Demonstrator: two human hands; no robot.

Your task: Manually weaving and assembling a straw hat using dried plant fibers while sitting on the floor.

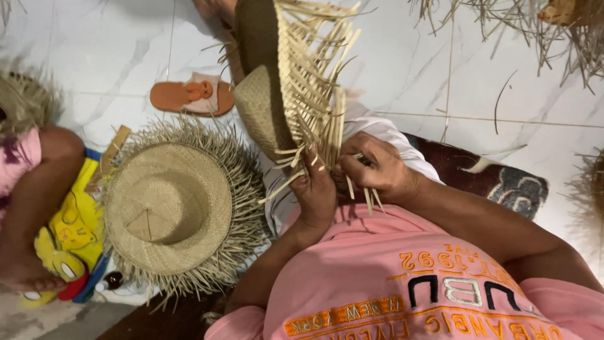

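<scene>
Both hands worked the loose straw fringe of an unfinished woven straw hat [267, 107] held above the lap.

The left hand [316, 192] was closed on the brim edge of this hat, fingers [313, 165] curled tight around several straw strips [314, 82]. The right hand [377, 167] sat just beside it on the same edge, fingers bent and pinched on a few strips, not spread. A second fringed hat [170, 204] lay on the white tiled floor [402, 69], left of the held hat; an orange sandal [189, 96] lay beyond it. Another person's leg [44, 189] rested further left. Judged risks: dry strips could snap if bent too sharply, and a slack pinch could let a plait loosen along the brim.
</scene>
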